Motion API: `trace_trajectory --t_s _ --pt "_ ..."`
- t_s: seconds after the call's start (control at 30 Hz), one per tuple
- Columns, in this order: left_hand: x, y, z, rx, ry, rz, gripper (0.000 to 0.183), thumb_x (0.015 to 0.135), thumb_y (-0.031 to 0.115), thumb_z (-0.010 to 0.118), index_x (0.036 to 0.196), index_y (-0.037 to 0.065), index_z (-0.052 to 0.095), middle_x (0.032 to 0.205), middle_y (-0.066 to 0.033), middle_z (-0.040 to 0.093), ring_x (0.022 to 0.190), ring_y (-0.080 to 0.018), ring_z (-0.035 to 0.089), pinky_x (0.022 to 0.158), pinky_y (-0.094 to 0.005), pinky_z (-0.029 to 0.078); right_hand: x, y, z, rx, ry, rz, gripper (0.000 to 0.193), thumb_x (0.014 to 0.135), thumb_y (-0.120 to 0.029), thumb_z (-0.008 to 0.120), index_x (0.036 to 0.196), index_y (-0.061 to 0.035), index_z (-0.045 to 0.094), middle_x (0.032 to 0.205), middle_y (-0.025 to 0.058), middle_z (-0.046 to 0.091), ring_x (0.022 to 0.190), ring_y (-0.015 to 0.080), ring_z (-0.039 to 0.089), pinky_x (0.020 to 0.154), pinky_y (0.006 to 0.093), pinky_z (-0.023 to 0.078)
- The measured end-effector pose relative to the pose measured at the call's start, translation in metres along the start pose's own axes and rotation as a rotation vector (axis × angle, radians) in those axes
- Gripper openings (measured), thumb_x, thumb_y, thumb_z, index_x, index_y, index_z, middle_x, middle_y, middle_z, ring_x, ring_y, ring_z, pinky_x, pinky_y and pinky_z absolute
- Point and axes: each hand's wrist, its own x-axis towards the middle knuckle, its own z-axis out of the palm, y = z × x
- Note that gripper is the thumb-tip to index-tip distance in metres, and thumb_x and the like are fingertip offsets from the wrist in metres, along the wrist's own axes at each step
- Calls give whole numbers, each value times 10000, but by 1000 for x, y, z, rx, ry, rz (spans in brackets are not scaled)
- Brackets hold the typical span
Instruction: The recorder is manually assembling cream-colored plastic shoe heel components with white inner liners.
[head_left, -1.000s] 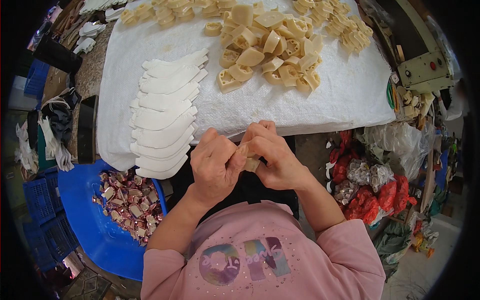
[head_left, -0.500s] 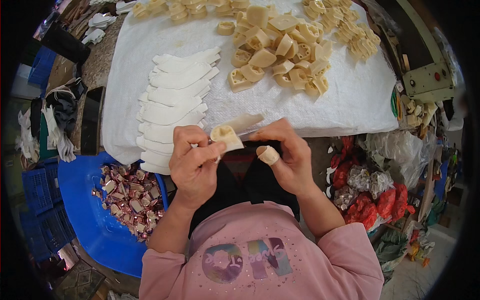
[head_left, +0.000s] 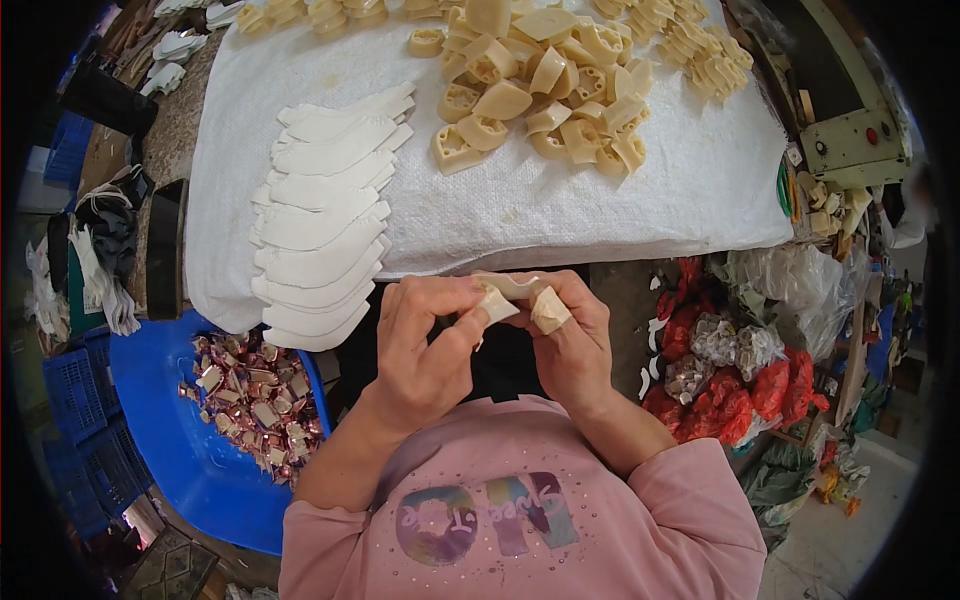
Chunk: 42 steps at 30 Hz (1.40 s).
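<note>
Cream plastic piece (head_left: 497,300) sits pinched between left hand (head_left: 425,345) and right hand (head_left: 570,335), just off the cloth's (head_left: 690,190) near edge. White cutouts (head_left: 320,230) line its left edge; tan parts (head_left: 545,85) heap far.

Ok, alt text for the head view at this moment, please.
A person's left hand and right hand together hold a small cream-coloured moulded piece at the near edge of a white cloth-covered table. On it lie stacked white curved cut-outs and a pile of cream moulded parts.
</note>
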Motion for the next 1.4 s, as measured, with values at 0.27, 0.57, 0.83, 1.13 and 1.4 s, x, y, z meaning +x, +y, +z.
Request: trace_trajectory --t_s 0.27,0.57,0.83,1.13,1.4 --pt "4 2 5 152 -16 -39 219 648 -74 646 846 -9 580 872 -112 573 705 -236 540 575 -329 410 12 1 2 -461 -74 -169 275 944 -208 481 1075 13 578 831 79 636 669 104 575 604 260 467" --pt "0 1 -2 -321 -23 -296 241 673 -163 622 775 15 495 934 -155 602 832 -265 622 668 -312 512 49 -14 -33 -80 -455 231 311 813 -111 702 1072 5 576 992 61 616 899 134 603 784 279 510" --pt "-1 -4 -4 -281 -203 -77 211 675 -152 619 741 -8 480 938 -151 606 822 -259 602 661 -291 488 58 -18 -33 -180 -640 191 375 765 -45 722 1091 13 545 998 81 606 913 154 607 849 301 502" --pt "-7 -3 3 -472 0 -440 156 794 -75 626 915 -12 550 961 -139 610 815 -184 587 706 -277 488 50 -4 -27 -196 -382 141 437 886 -254 627 1235 -23 504 948 98 647 908 163 609 834 308 477" --pt "-6 3 12 -758 176 -724 154 848 12 645 971 -42 568 1021 -151 624 935 -163 605 818 -277 504 44 2 -17 -410 -382 -259 206 854 -134 601 1037 -52 554 1058 99 536 1020 235 456 892 336 376"
